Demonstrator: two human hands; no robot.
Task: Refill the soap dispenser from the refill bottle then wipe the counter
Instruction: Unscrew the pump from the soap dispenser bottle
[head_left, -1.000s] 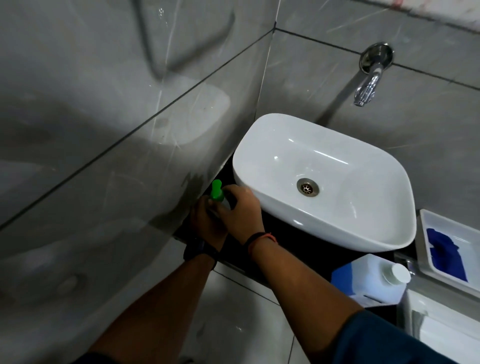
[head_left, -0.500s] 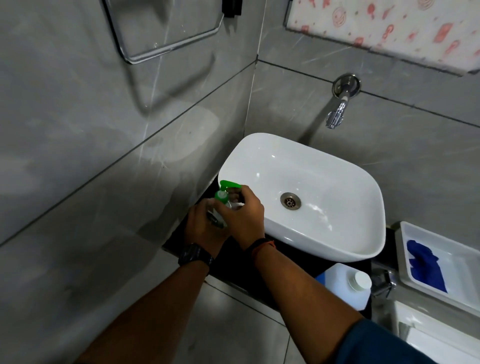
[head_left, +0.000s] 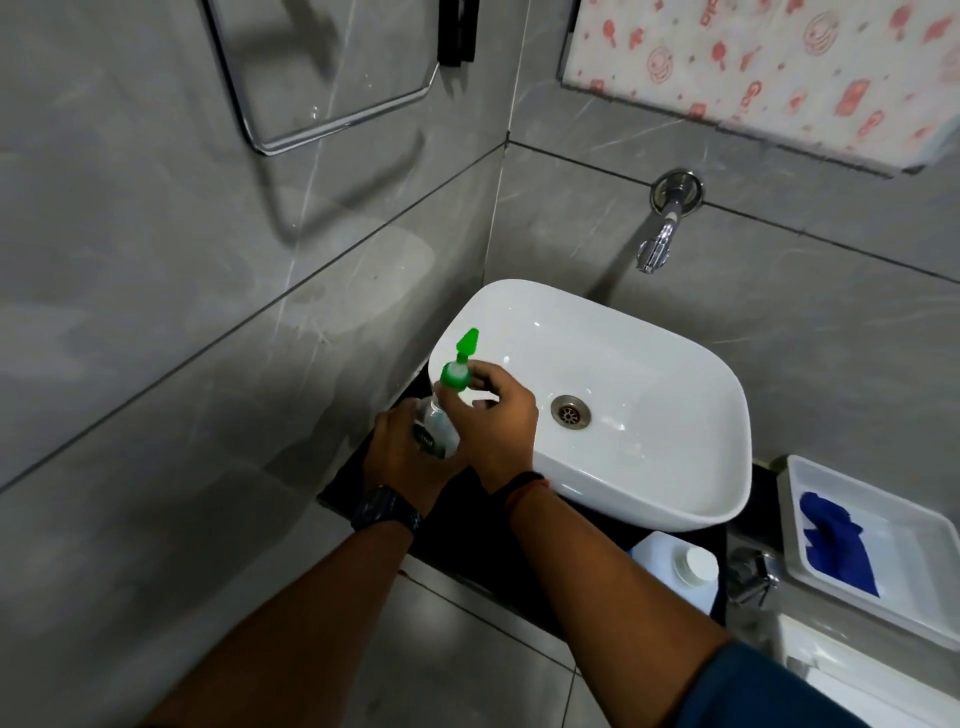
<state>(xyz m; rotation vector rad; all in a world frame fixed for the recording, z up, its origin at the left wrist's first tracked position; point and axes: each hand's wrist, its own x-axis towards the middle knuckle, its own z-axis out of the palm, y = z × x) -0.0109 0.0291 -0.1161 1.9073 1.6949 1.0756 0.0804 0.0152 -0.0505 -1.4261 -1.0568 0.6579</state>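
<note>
A clear soap dispenser (head_left: 435, 422) with a green pump top (head_left: 459, 364) is held above the black counter (head_left: 343, 480), at the left rim of the white basin (head_left: 639, 364). My left hand (head_left: 402, 460) grips the dispenser's body from the left. My right hand (head_left: 496, 415) is closed around its green collar just below the nozzle. The white refill bottle (head_left: 670, 564) with a white cap stands on the counter in front of the basin, to the right of my right forearm. A blue cloth (head_left: 834, 543) lies in a white tray (head_left: 883, 597) at the far right.
A chrome wall tap (head_left: 660, 244) juts out over the basin's back. Grey tiled walls close in on the left and behind, with a metal towel rail (head_left: 332, 122) on the left wall. A small chrome valve (head_left: 750, 574) sits between the refill bottle and the tray.
Both hands have lifted the dispenser up off the counter beside the basin, and more of the green pump shows. The camera has tilted upward, so the scene sits lower in view.
</note>
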